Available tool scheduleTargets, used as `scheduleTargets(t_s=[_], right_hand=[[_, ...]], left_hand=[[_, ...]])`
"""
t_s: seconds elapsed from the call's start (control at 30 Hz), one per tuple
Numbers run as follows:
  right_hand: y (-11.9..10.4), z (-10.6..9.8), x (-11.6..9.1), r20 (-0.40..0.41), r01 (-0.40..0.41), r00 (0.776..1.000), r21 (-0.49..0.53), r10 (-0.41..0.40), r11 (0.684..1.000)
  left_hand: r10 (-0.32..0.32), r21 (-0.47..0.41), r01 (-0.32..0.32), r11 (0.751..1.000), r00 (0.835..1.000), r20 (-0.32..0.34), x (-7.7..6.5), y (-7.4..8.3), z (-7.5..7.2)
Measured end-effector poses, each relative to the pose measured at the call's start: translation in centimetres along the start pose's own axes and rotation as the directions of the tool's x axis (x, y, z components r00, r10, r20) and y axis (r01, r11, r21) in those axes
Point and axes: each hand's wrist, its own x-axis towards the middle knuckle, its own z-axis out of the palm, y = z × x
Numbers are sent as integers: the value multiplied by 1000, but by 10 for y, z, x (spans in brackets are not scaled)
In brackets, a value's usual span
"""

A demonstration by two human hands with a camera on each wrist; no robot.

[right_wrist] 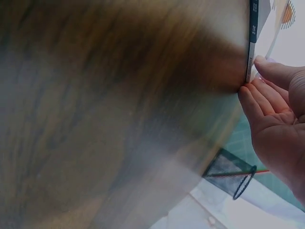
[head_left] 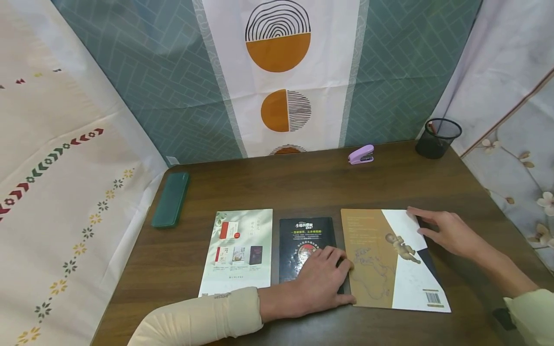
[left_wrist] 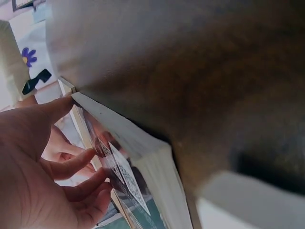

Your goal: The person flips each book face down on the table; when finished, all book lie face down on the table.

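A large brown-and-white book (head_left: pixel 372 259) lies flat on the table between my two hands. My left hand (head_left: pixel 322 281) reaches across the lower part of a smaller dark book (head_left: pixel 287 262), its fingertips and thumb at the large book's left edge. In the left wrist view that hand's fingers (left_wrist: pixel 71 169) are spread over the dark book's cover. At the large book's upper right edge is my right hand (head_left: pixel 450 233), thumb and fingertips against the side. The right wrist view shows the book's thin edge (right_wrist: pixel 253 28) meeting these fingertips.
Left of the dark book lies a pale green book (head_left: pixel 242 245), partly behind my left sleeve. A green case (head_left: pixel 170 199) is near the table's left edge. A purple stapler (head_left: pixel 361 154) and a black mesh pen holder (head_left: pixel 437 139) stand at the back, before hanging cloths.
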Motion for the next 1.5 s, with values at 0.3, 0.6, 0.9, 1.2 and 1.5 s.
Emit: scheduleTargets(t_s=[0.3,0.6,0.9,1.2,1.5], right_hand=[[-2,1,2,9,-17,1000,10,17,1000],[-3,1,6,36,-52,998,-5,52,999],[-6,0,9,45,-64,997,-43,66,997],[-8,0,12,52,-67,996,-56,70,996],[-27,7,15,10,-71,997,-97,73,993]], left_hand=[[-28,-1,28,1000,1000,13,2,2,-1],[-64,2,64,998,998,2,3,4,1],[-99,34,99,995,995,-19,7,5,3],[-95,-1,95,996,995,-8,9,0,4],[-47,-176,50,983,999,22,-3,-32,-4]])
